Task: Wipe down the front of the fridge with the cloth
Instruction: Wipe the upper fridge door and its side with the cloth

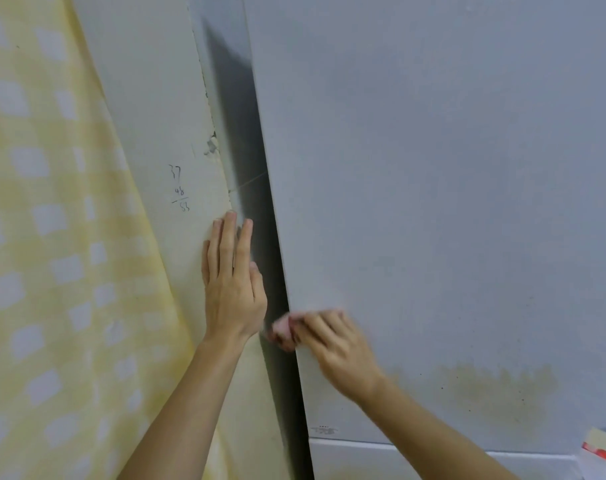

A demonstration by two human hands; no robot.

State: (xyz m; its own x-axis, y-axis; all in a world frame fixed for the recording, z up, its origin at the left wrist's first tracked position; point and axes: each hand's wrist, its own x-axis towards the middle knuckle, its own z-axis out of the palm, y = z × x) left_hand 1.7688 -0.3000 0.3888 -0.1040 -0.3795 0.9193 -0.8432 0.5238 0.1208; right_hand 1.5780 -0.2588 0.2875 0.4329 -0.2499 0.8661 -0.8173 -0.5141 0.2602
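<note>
The right hand (pixel 336 344), blurred, grips a small pink cloth (pixel 282 329) bunched in its curled fingers and pressed against the left edge of the fridge door (pixel 433 168), low on that panel. The left hand (pixel 232 292) lies flat with fingers straight, holding nothing, on the wall (pixel 163 133) just left of the door. The stroke probably needs firm, even pressure along the edge, then overlapping passes toward the yellowish stain (pixel 485 386) lower on the door. The door is smooth, flat and pale grey, and the cloth looks soft and crumpled. A thin yellow checked curtain (pixel 35 237) hangs further left.
</note>
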